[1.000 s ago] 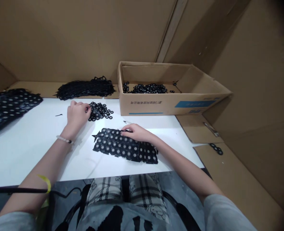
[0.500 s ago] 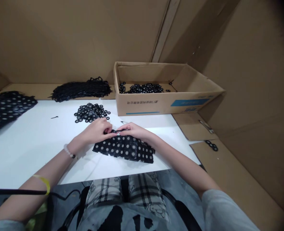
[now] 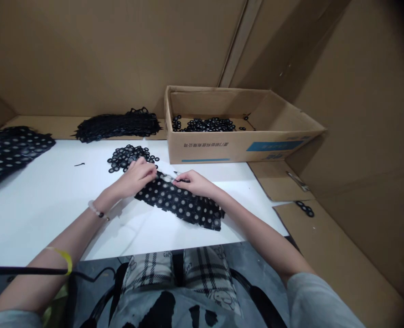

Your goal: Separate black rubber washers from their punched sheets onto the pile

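Note:
A flat black sheet with rows of pale round spots (image 3: 184, 202) lies tilted on the white table, its right end lower and nearer to me. My left hand (image 3: 138, 175) is closed on the sheet's upper left corner. The fingers of my right hand (image 3: 193, 183) are pinched together at the top edge, and what lies between them is too small to make out. A whitish strip shows along that edge between the hands. Just behind my left hand is a heap of small black rings (image 3: 128, 156).
An open cardboard box (image 3: 209, 148) with more black rings stands at the back. Left of it lies a stack of black sheets (image 3: 118, 126); another spotted sheet (image 3: 13, 152) is at far left. Tweezers (image 3: 297, 181) and a few joined rings (image 3: 304, 208) lie on cardboard at right.
My left hand has moved slightly up and left, raising the sheet's left end so that the sheet is more slanted. My hands are farther apart, with more of the top edge showing.

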Motion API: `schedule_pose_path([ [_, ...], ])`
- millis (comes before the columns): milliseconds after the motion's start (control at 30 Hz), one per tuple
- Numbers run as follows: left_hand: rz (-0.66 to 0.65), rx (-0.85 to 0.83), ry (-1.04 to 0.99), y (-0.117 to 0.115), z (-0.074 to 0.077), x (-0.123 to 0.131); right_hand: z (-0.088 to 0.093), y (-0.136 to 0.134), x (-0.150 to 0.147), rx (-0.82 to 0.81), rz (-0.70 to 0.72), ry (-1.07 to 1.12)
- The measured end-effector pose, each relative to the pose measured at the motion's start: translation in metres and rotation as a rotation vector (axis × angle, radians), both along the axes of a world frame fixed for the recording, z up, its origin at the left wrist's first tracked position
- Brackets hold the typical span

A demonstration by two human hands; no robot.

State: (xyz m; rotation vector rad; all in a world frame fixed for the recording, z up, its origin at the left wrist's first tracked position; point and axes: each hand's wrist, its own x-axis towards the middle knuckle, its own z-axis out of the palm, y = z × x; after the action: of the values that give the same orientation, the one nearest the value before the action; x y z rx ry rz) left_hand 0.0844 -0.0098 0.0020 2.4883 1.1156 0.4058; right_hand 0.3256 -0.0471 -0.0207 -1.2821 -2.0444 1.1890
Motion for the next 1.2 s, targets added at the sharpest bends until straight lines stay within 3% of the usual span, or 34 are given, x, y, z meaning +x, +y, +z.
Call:
schedule_pose_path([
  [133, 0.387, 0.225, -0.073, 0.021, 0.002, -0.025, 0.003, 0.001, 0.008, 0.044, 0.025, -0.091],
  [233, 0.616, 0.336, -0.003, 0.029, 0.0, -0.036, 0.007, -0.004, 0.008, 0.117, 0.07, -0.163],
  [367, 0.709, 0.3, 0.073, 0.029, -0.005, -0.036, 0.012, -0.011, 0.005, 0.283, 0.055, -0.288],
  [433, 0.707, 0.328, 0.035, 0.027, -0.005, -0.032, 0.013, -0.012, 0.003, 0.276, 0.068, -0.245],
  [500, 0.627, 0.37, -0.012, 0.022, -0.002, -0.025, 0.012, -0.011, 0.001, 0.192, 0.086, -0.143],
  [567, 0.436, 0.357, -0.03, 0.017, 0.002, -0.019, 0.008, -0.01, -0.002, 0.098, 0.066, -0.043],
  [700, -0.038, 0.103, 0.044, 0.007, 0.003, -0.008, 0.0, -0.007, -0.006, 0.04, 0.024, 0.114],
  [767, -0.175, -0.027, 0.065, 0.004, 0.0, -0.004, -0.002, -0.006, -0.006, 0.025, 0.027, 0.133],
  [900, -0.257, -0.066, 0.011, 0.0, -0.003, 0.002, 0.001, -0.006, -0.005, -0.015, 0.013, 0.04],
  [1067, -0.223, 0.011, -0.037, -0.007, 0.006, 0.003, 0.009, -0.009, -0.005, -0.017, -0.035, -0.091],
  [1200, -0.323, -0.022, -0.009, -0.013, 0.011, 0.007, 0.011, -0.01, -0.002, -0.06, -0.055, -0.132],
])
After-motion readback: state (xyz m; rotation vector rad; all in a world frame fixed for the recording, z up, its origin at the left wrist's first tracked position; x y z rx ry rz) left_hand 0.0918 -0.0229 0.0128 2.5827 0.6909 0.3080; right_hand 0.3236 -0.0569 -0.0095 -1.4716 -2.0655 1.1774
